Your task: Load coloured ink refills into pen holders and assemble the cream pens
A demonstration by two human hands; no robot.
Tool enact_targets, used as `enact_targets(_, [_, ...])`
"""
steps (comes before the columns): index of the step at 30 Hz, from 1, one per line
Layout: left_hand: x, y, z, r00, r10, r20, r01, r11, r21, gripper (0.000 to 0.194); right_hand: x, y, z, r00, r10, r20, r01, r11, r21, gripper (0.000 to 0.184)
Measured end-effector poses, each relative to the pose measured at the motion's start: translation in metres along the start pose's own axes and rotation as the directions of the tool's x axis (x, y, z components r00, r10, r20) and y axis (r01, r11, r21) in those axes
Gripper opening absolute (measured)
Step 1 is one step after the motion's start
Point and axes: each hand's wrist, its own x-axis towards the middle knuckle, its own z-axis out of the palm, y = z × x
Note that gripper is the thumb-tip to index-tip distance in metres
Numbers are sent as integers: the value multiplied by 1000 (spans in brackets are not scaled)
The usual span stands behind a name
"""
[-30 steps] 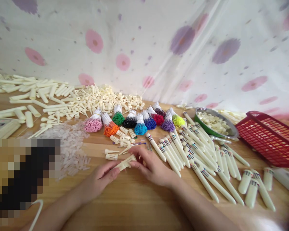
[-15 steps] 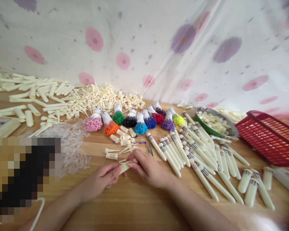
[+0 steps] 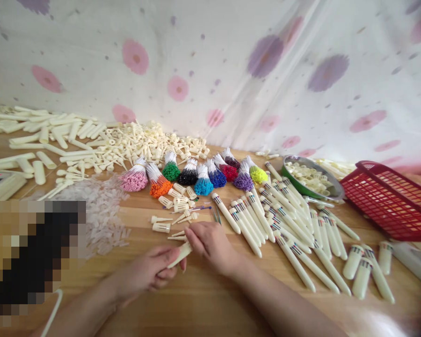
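My left hand (image 3: pixel 150 271) is closed round a cream plastic pen part (image 3: pixel 180 254), whose tip sticks out toward my right hand. My right hand (image 3: pixel 210 245) rests on the wooden table (image 3: pixel 210 299) with fingers curled, its fingertips touching the upper end of that part. Just beyond my fingers lie small cream pieces (image 3: pixel 177 236) and slotted caps (image 3: pixel 161 227). Further back stand bundles of coloured refills (image 3: pixel 192 175). Rows of assembled cream pens (image 3: pixel 287 224) lie to the right of my right hand.
Heaps of cream barrels and small parts (image 3: pixel 91 140) cover the back left. Clear plastic bits (image 3: pixel 98 210) are piled at the left. A green bowl (image 3: pixel 312 180) of parts and a red basket (image 3: pixel 393 201) stand at the right. A flowered cloth (image 3: pixel 231 70) hangs behind.
Both hands have drawn back toward me with the cream part. The part now sits lower and more in my left hand, and my right fingers have slid to its upper end.
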Motion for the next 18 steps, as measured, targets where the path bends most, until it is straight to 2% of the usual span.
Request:
enact_targets(1, [2, -3, 3, 987, 105, -125, -85, 984, 156, 41, 1, 0, 4, 993, 115, 3, -115, 993, 17, 42])
enact_targets(2, [3, -6, 6, 939, 246, -240, -154, 925, 346, 37, 3, 0, 7, 978, 209, 8, -209, 977, 28, 40])
enact_targets(3, [5, -8, 9, 871, 383, -307, -182, 833, 522, 33, 4, 0, 10, 963, 269, 11, -269, 963, 32, 40])
enact_targets(5, [8, -10, 12, 752, 565, -339, -167, 661, 732, 29, 5, 2, 11, 951, 309, -3, -309, 951, 26, 40])
enact_targets(6, [8, -9, 12, 726, 598, -339, -162, 628, 761, 30, 5, 3, 10, 951, 310, -13, -309, 951, 24, 40])
enact_targets(7, [8, -7, 10, 728, 594, -344, -171, 642, 748, 32, 5, 4, 8, 953, 301, -26, -301, 953, 21, 40])
enact_targets(8, [8, -4, 8, 760, 548, -348, -184, 696, 694, 34, 4, 6, 6, 963, 267, -45, -267, 964, 12, 40])
enact_targets(10, [7, 4, 0, 887, 350, -302, -174, 858, 482, 42, 3, 9, 2, 991, 106, -80, -108, 994, -19, 42])
enact_targets(11, [6, 8, -4, 958, 189, -215, -102, 928, 359, 52, 2, 10, 0, 996, 6, -92, -9, 999, -35, 44])
enact_targets(12, [5, 10, -7, 994, 65, -86, -38, 959, 281, 61, 2, 11, 0, 993, -67, -100, 62, 997, -50, 46])
enact_targets(13, [5, 10, -9, 998, 35, -49, -22, 967, 253, 60, 2, 12, 0, 990, -92, -104, 86, 995, -58, 46])
enact_targets(14, [6, 9, -11, 995, 68, -67, -47, 960, 275, 57, 3, 13, 1, 992, -64, -109, 58, 997, -59, 46])
enact_targets(15, [7, 7, -11, 977, 162, -138, -103, 928, 358, 55, 4, 13, 3, 993, -3, -119, -4, 998, -58, 44])
enact_targets(16, [9, 4, -10, 928, 289, -237, -148, 867, 476, 51, 6, 13, 5, 989, 67, -132, -75, 996, -57, 43])
enact_targets(18, [12, -1, -7, 786, 523, -329, -152, 680, 718, 45, 8, 13, 8, 974, 168, -153, -178, 983, -51, 40])
